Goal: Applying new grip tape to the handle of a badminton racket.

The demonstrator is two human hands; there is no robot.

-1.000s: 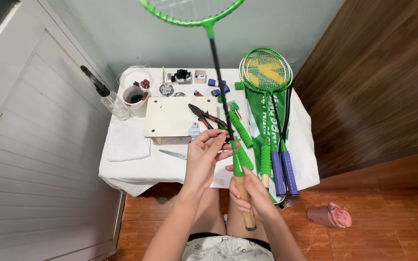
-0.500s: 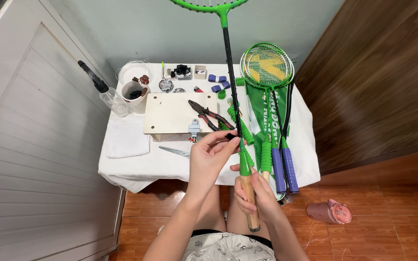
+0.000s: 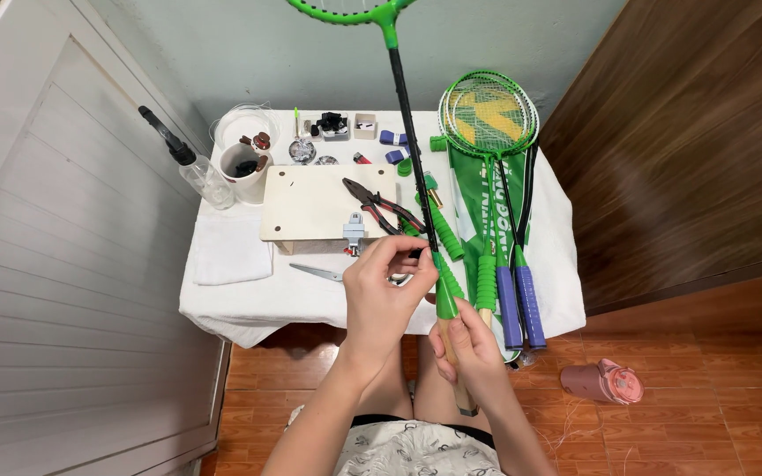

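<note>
At frame centre, the green racket point(image 3: 410, 141) stands nearly upright, head toward the top edge. The right hand point(image 3: 467, 345) grips its bare wooden handle low; the left hand point(image 3: 381, 295) pinches green grip tape just above, nearer the bench point(image 3: 240, 295).

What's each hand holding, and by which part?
Both hold the green badminton racket: right hand grips the bare wooden handle, left hand pinches the green grip wrap near the shaft.

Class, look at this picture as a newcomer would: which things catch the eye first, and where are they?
A green badminton racket with a black shaft runs up the middle; the right hand grips its bare wooden handle while the left hand pinches the green grip wrap. Behind them, a white-clothed table carries more rackets on a green cover at the right and red-handled pliers at the centre.
</note>
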